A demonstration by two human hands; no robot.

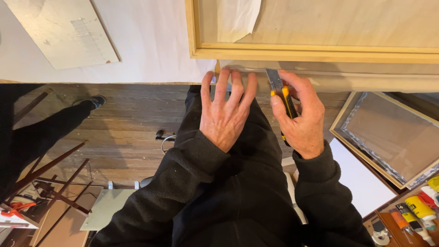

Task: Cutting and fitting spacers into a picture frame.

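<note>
My left hand (pixel 225 110) lies flat with fingers spread, its fingertips pressing on the brown paper (pixel 366 80) at the table's front edge. My right hand (pixel 299 116) grips a yellow and black utility knife (pixel 282 93), its metal blade end pointing up at the paper's edge just right of my left fingertips. A light wooden frame (pixel 311 52) with a plywood back lies on the table right behind both hands. Black sleeves cover both arms.
A white sheet covers the table (pixel 151 50), with a pale board (pixel 64 29) at the far left. Below right lean a framed panel (pixel 388 135) and a white board (pixel 359 176). Glue bottles (pixel 418 210) sit at the lower right. Wooden stands (pixel 50 183) are on the floor left.
</note>
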